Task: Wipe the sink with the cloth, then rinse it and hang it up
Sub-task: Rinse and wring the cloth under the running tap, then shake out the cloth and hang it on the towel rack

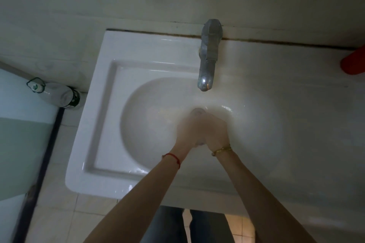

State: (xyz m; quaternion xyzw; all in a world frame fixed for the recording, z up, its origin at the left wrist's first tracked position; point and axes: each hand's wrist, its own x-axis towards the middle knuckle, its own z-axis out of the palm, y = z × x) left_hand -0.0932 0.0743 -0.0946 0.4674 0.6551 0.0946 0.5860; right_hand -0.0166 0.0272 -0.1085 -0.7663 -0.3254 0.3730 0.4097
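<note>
Both my hands are pressed together low in the bowl of the white sink [110,124], blurred by motion. My left hand [187,132] wears a red string at the wrist; my right hand [216,132] wears a gold bracelet. A small pale bit of what may be the cloth [200,143] shows between the heels of the hands; the rest is hidden, so I cannot tell who grips it. The drain [198,112] lies just beyond my fingertips. The metal tap [208,55] hangs over the bowl's far side; no water stream is visible.
A clear plastic bottle [55,93] lies on the floor by the sink's left edge, against the wall. A red object [353,63] sits on the sink's right ledge at the frame edge. A glass panel [23,124] stands at the left. My legs show below the sink's front edge.
</note>
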